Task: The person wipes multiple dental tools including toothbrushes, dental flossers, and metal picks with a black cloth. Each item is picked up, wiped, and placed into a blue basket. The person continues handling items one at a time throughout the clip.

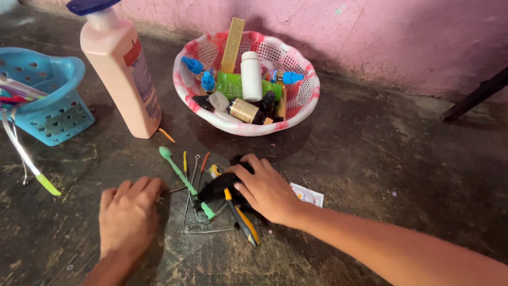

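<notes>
My right hand (264, 188) reaches in from the right and its fingers close on a black object (219, 185) lying in a small pile on the dark stone surface. Under and beside it lie a tool with black and yellow handles (244, 220), a green toothbrush-like stick (182, 177), bent wire pieces (196, 220) and thin coloured picks (203, 161). My left hand (129, 214) rests flat on the surface just left of the pile, fingers together, fingertips near a thin metal piece.
A pink-and-white perforated basket (304, 95) with small bottles, a comb and tubes stands behind the pile. A tall peach pump bottle (124, 79) stands left of it. A blue holder (53, 114) with toothbrushes sits far left. A small sachet (308, 196) lies right of my hand.
</notes>
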